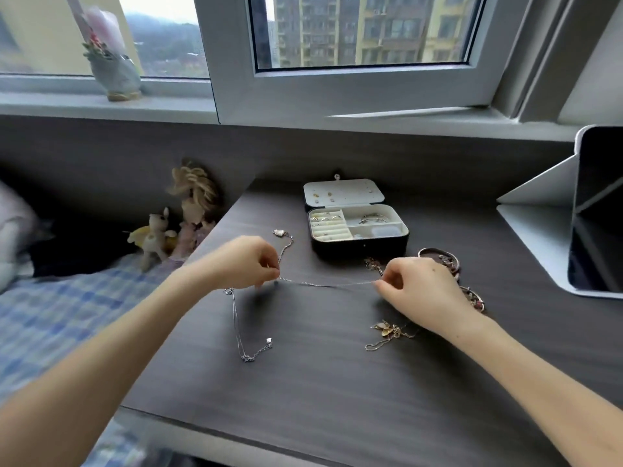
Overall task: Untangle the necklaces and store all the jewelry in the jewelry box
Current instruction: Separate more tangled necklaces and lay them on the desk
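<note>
Dark wood desk [337, 382], open jewelry box [359, 230], loose necklaces [251, 348], bangles [441, 259], tablet [593, 210]

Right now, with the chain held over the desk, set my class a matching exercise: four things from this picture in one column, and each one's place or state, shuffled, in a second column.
Things
1. silver chain
2. jewelry box
3. gold necklace
4. tablet

Places or states
A. propped upright at the right edge of the desk
B. stretched between the left hand and the right hand
C. lid open, toward the back
D. lying loose beside the right wrist

Pairs: 1-B, 2-C, 3-D, 4-A
</note>
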Demonstrator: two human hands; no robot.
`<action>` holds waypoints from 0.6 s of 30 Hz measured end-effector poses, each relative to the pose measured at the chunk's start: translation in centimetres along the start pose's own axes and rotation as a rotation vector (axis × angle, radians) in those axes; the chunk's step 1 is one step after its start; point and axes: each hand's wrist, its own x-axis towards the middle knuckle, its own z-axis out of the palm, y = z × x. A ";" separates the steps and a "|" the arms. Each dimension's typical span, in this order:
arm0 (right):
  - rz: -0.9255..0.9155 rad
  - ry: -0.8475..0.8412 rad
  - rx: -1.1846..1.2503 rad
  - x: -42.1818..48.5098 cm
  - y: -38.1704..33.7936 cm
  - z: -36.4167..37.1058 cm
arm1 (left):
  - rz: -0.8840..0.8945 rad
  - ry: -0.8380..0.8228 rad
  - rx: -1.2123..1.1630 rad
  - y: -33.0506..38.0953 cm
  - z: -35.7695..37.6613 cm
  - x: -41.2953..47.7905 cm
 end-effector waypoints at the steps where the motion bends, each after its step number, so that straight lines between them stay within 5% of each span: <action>1: -0.017 0.001 -0.033 0.2 0.2 0.1 | 0.004 -0.005 0.073 0.3 0.1 0.2; 9: -0.127 0.051 -0.146 -1.2 1.5 -1.5 | 0.029 0.090 0.346 2.4 -0.4 -0.9; 18: -0.185 -0.019 0.062 -3.3 1.6 -2.1 | 0.354 0.017 -0.056 9.6 4.3 -1.5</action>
